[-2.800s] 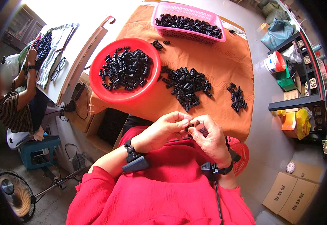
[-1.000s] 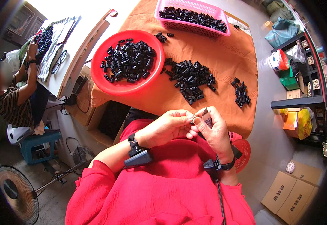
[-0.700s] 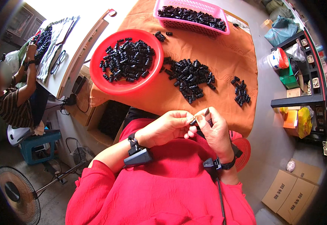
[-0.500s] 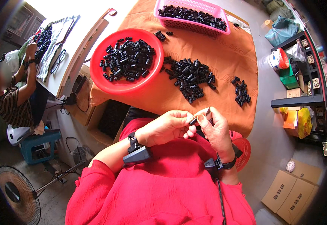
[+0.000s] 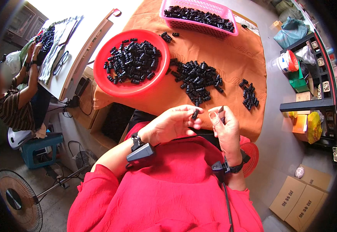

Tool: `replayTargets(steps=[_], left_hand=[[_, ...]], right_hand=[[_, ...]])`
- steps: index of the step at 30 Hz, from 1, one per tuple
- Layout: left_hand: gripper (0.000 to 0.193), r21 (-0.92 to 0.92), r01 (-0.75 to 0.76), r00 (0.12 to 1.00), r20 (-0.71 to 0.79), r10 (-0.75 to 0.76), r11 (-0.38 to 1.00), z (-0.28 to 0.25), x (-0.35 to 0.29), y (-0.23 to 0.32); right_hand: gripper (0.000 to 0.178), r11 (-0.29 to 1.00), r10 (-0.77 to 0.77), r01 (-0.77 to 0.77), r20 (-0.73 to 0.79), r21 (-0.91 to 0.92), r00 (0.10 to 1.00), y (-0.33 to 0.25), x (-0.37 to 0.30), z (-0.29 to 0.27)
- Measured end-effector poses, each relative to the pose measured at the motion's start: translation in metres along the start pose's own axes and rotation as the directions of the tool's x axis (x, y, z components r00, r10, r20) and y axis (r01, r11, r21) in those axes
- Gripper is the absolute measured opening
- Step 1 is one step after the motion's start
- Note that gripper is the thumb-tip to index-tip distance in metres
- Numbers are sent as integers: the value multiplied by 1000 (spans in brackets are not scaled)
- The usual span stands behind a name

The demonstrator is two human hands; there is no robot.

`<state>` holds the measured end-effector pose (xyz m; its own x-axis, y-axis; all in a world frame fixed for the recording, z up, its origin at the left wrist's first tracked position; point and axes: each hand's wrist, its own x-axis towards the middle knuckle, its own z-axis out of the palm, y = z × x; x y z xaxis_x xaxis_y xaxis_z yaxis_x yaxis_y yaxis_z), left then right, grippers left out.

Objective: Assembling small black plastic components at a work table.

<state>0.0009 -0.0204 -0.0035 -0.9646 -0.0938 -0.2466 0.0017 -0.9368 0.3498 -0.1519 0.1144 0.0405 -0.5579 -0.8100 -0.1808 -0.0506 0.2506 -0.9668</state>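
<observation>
My left hand [image 5: 171, 124] pinches a small black plastic part [image 5: 195, 113] between thumb and fingers, just off the table's front edge. A short gap to the right, my right hand [image 5: 228, 131] is closed around a small dark blade [image 5: 222, 111], its pointed tip sticking up past the thumb; its lower part is hidden in the fingers. Beyond my hands, a loose heap of similar black parts [image 5: 199, 81] lies on the orange cloth [image 5: 234, 58]. A smaller cluster of black parts [image 5: 249, 96] lies to the right.
A red round tray [image 5: 101, 79] and a pink basket [image 5: 233, 29], both holding many black parts, stand on the cloth. At left, a person [image 5: 16, 96] works at a white table [image 5: 70, 58]. A fan [image 5: 17, 201], shelf [image 5: 309, 104] and cardboard boxes [image 5: 297, 197] stand around.
My hands have moved apart from where they met. The left has tilted the black part more upright, and the right has shifted slightly right with the blade.
</observation>
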Motion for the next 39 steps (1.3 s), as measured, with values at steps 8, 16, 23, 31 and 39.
replayTargets(steps=[8, 16, 23, 31, 39], left_hand=[[26, 640, 46, 942, -283, 180, 767, 2, 23, 23], [16, 896, 37, 802, 237, 548, -442, -8, 50, 0], [17, 930, -158, 723, 338, 603, -332, -13, 49, 7], [27, 85, 66, 998, -7, -65, 994, 9, 14, 14], [21, 45, 101, 995, -4, -101, 994, 6, 8, 5]], right_hand=[[14, 1000, 2, -2, 20, 6, 1000, 1, 2, 1], [14, 1000, -6, 6, 5, -13, 1000, 5, 1, 0], [14, 999, -37, 37, -17, -7, 999, 5, 2, 0], [12, 998, -55, 56, 61, -15, 997, -13, -2, 4], [8, 998, 0, -7, 122, 56, 993, -11, -6, 2]])
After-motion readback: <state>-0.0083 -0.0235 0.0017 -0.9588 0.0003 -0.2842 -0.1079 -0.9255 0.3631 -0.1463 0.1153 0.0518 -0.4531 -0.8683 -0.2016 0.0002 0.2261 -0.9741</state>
